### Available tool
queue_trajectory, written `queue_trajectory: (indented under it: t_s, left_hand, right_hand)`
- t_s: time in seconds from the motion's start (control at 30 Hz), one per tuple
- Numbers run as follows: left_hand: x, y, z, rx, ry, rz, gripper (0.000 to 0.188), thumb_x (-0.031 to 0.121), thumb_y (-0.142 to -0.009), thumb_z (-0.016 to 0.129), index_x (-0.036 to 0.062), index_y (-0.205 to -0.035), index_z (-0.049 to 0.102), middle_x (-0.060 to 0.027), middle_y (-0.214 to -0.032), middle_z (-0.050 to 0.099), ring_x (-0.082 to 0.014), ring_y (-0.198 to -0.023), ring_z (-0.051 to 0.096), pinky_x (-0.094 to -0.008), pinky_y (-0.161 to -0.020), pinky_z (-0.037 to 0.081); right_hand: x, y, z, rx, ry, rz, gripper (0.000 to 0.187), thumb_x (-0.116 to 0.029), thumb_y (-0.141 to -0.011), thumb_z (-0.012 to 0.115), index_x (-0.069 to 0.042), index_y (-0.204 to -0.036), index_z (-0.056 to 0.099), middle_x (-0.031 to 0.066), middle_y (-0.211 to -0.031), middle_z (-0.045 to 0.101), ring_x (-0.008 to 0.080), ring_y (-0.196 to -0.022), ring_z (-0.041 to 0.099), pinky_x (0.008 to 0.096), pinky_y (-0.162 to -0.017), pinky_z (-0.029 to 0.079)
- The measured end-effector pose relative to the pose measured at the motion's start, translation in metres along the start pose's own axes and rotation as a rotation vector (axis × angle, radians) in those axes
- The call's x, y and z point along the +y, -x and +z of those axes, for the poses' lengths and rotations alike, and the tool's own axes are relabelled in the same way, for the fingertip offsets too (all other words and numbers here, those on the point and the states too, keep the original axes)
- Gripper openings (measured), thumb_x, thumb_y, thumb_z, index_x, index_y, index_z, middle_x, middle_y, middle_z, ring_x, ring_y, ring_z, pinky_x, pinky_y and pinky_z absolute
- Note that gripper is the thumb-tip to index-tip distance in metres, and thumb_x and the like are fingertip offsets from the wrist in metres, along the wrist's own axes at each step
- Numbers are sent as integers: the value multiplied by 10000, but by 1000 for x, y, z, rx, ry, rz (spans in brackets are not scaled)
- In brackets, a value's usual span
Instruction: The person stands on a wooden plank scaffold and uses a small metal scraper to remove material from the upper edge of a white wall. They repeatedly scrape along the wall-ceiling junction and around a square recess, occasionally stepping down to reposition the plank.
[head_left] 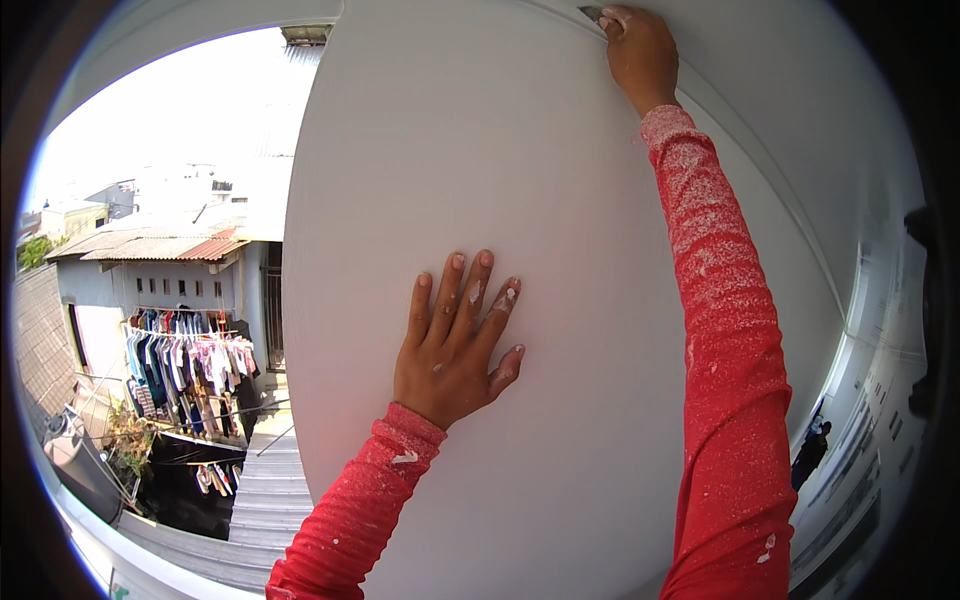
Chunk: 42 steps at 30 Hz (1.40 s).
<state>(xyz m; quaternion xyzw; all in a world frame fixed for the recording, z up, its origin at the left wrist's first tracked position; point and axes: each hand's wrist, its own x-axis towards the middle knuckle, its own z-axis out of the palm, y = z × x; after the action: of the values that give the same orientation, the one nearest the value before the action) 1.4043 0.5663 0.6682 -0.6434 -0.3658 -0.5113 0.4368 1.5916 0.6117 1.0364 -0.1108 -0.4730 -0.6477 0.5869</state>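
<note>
My left hand (452,345) lies flat on a smooth white wall (480,160), its fingers spread and spotted with white paste. High up at the right, my right hand (642,55) is closed around a putty knife (592,14), of which only a small dark metal blade shows. That blade is at the seam (560,16) where the wall meets the ceiling (760,70). Both arms wear red sleeves dusted with white powder, thickest on the right forearm (715,240).
An opening at the left looks out on a neighbouring house (190,285), hung clothes (190,360) and a corrugated metal roof (270,490). A pale ledge (150,560) runs along the lower left. At the far right, a dark-clothed person (812,455) stands in the distance.
</note>
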Motion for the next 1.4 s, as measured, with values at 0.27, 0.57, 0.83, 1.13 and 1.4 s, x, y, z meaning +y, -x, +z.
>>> queue_trajectory:
  t_s: [0.27,0.57,0.83,1.13,1.4]
  left_hand:
    - [-2,-1,2,9,1,5,622,419,-889,643,188,-1460,555,-150,-1622,380,-366,-1536,272,-569,-1239,189]
    - [0,0,3,-6,4,10,627,432,-887,649,188,-1458,558,-155,-1622,379,-361,-1543,258,-566,-1237,191]
    - [-2,1,2,-25,8,-11,601,440,-902,628,193,-1447,572,-146,-1619,387,-353,-1536,277,-568,-1240,189]
    - [4,1,2,5,-3,-1,587,425,-899,628,206,-1442,576,-138,-1627,376,-349,-1538,274,-568,-1239,190]
    - [-4,-5,15,49,-129,49,580,292,-951,567,213,-1520,488,-92,-1640,363,-297,-1546,269,-519,-1260,194]
  right_hand:
    - [-1,-3,-3,-2,-30,-48,131,-106,-897,658,-24,-962,737,154,-1031,717,362,-1040,625,471,-947,490]
    - [10,-2,-1,-192,48,81,238,-218,-972,637,-71,-1111,764,102,-1129,738,293,-1091,651,426,-979,510]
    - [12,-7,-7,-255,76,28,261,-239,-993,607,-68,-1122,756,80,-1169,733,291,-1116,645,409,-1006,501]
    - [8,2,-8,-151,20,-22,185,-152,-920,646,-42,-1027,749,126,-1071,719,325,-1036,630,452,-918,497]
    - [-70,22,-21,-15,-120,160,124,-165,-939,610,-62,-961,676,85,-993,680,296,-1011,610,460,-831,477]
